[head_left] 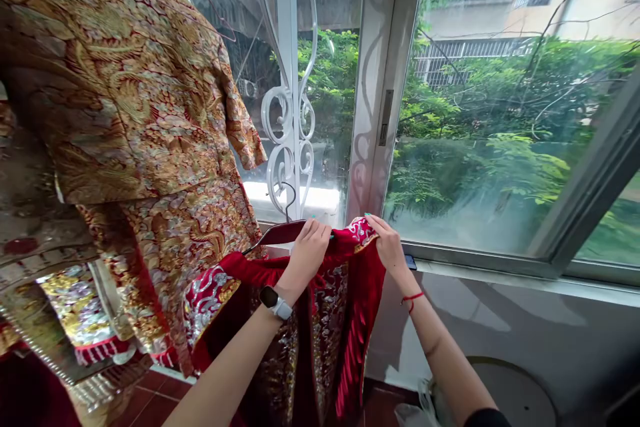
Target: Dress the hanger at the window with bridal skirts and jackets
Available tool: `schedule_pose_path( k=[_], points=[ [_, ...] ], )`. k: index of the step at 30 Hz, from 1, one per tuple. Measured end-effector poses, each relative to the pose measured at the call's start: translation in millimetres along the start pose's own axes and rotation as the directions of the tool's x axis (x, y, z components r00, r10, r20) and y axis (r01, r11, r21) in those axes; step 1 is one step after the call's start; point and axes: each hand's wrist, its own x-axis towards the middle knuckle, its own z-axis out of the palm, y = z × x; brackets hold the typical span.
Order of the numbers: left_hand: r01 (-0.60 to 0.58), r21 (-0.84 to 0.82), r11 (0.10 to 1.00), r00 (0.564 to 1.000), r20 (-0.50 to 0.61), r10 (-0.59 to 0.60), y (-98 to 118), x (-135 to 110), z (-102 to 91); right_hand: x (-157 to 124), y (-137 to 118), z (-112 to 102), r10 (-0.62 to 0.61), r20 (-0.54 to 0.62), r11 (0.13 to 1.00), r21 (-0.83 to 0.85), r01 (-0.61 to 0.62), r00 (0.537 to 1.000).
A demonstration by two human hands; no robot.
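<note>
A red velvet garment [367, 280] with silver and gold embroidery hangs in front of me on a dark clothes hanger [284, 232], whose metal hook sticks up at the back. My left hand [309, 250], with a white watch on its wrist, is closed over the garment's neckline and the hanger; its fingertips are partly hidden. At the garment's right shoulder, my right hand [385, 240] pinches the embroidered edge between thumb and fingers. A red string circles that wrist.
Gold and red embroidered garments [150, 113] hang on the left. White scrolled ironwork [287, 113] stands before the window [480, 133]. A dark flat object [411, 262] lies on the sill. A round grey object [515, 393] and clear plastic [417, 410] are at the lower right.
</note>
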Motion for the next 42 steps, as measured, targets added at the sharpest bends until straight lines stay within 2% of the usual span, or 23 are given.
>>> schedule_pose_path(
  k=[2, 4, 8, 11, 13, 14, 15, 16, 17, 18, 19, 21, 23, 25, 28, 30, 31, 33, 34, 35, 38, 40, 42],
  points=[
    [-0.011, -0.015, 1.0, 1.0, -0.026, 0.011, -3.1, -5.9, -1.5, 2.9, 7.4, 1.7, 0.0, 0.031, 1.0, 0.024, -0.001, 1.0],
    [0.005, -0.034, 0.999, 0.999, -0.043, -0.006, -5.6, -9.2, 0.7, -7.5, 14.5, 9.4, 0.013, 0.143, 0.997, 0.073, -0.024, 0.99],
    [0.028, -0.048, 0.998, 0.999, -0.04, -0.03, -3.5, -8.0, 6.6, -36.0, 18.5, 18.8, -0.019, 0.439, 0.962, 0.253, -0.103, 0.898],
    [-0.007, -0.126, 0.992, 0.998, -0.06, -0.001, 4.3, -11.3, -5.8, -29.4, 1.9, 13.2, -0.069, 0.47, 0.872, 0.458, -0.176, 0.88],
    [-0.058, -0.255, 0.965, 0.989, -0.145, 0.021, 1.7, -25.0, -24.0, -12.2, -15.8, 10.6, -0.083, 0.458, 0.827, 0.527, -0.195, 0.885],
    [-0.046, -0.321, 0.946, 0.976, -0.218, -0.026, -5.4, -37.3, -34.4, -2.8, -24.3, 11.0, -0.095, 0.458, 0.838, 0.516, -0.178, 0.884],
    [0.004, -0.386, 0.923, 0.949, -0.288, -0.125, -17.3, -53.3, -44.3, 5.8, -31.8, 12.3, -0.11, 0.463, 0.866, 0.479, -0.144, 0.88],
    [0.117, -0.447, 0.887, 0.888, -0.353, -0.295, -34.1, -72.7, -52.8, 12.8, -37.6, 14.2, -0.128, 0.474, 0.897, 0.43, -0.102, 0.871],
    [0.286, -0.49, 0.824, 0.78, -0.381, -0.497, -54.9, -94.5, -59.2, 17.7, -41.7, 16.4, -0.144, 0.488, 0.921, 0.384, -0.063, 0.861],
    [0.454, -0.531, 0.716, 0.658, -0.342, -0.671, -78.2, -117.4, -63.1, 20.6, -44.2, 18.4, -0.159, 0.499, 0.935, 0.353, -0.033, 0.852],
    [0.572, -0.564, 0.596, 0.587, -0.226, -0.778, -101.9, -140.0, -64.3, 21.6, -45.5, 20.0, -0.17, 0.505, 0.941, 0.339, -0.013, 0.846],
    [0.702, -0.603, 0.38, 0.578, 0.17, -0.798, -142.7, -178.8, -60.9, 19.3, -45.9, 22.0, -0.187, 0.511, 0.942, 0.335, 0.006, 0.839],
    [0.759, -0.553, 0.343, 0.581, 0.339, -0.74, -164.6, -203.9, -54.7, 14.1, -46.3, 23.6, -0.186, 0.492, 0.947, 0.32, 0.022, 0.851],
    [0.785, -0.454, 0.422, 0.581, 0.302, -0.756, -164.7, -215.3, -50.2, 8.1, -48.0, 26.1, -0.17, 0.468, 0.956, 0.291, 0.03, 0.867],
    [0.834, -0.225, 0.504, 0.522, 0.025, -0.853, -136.8, -216.8, -44.1, -0.1, -52.3, 32.0, -0.17, 0.456, 0.959, 0.279, 0.041, 0.874],
    [0.869, -0.154, 0.47, 0.441, -0.189, -0.877, -113.0, -214.5, -37.2, -3.7, -53.9, 34.8, -0.167, 0.419, 0.962, 0.267, 0.055, 0.893],
    [0.884, -0.155, 0.442, 0.397, -0.251, -0.883, -103.1, -213.2, -33.4, -4.4, -53.8, 35.0, -0.157, 0.388, 0.967, 0.247, 0.062, 0.908],
    [0.906, -0.176, 0.385, 0.343, -0.227, -0.912, -92.4, -211.3, -28.2, -3.7, -51.7, 32.5, -0.137, 0.332, 0.979, 0.191, 0.076, 0.933],
    [0.91, -0.192, 0.369, 0.344, -0.149, -0.927, -92.6, -210.7, -28.0, -2.3, -50.1, 30.0, -0.137, 0.319, 0.982, 0.169, 0.086, 0.938],
    [0.903, -0.221, 0.369, 0.368, -0.046, -0.929, -96.5, -210.4, -29.7, -0.5, -48.4, 27.3, -0.143, 0.32, 0.983, 0.155, 0.097, 0.937],
    [0.819, -0.433, 0.377, 0.509, 0.243, -0.826, -121.6, -210.0, -41.2, 4.2, -45.5, 21.3, -0.176, 0.345, 0.98, 0.151, 0.131, 0.922],
    [0.738, -0.592, 0.325, 0.578, 0.305, -0.757, -136.8, -208.3, -46.6, 4.7, -45.8, 22.5, -0.185, 0.336, 0.978, 0.159, 0.138, 0.923],
    [0.682, -0.674, 0.282, 0.581, 0.266, -0.769, -140.8, -204.6, -44.5, 2.8, -46.9, 27.4, -0.173, 0.302, 0.978, 0.164, 0.127, 0.938]
  ],
)
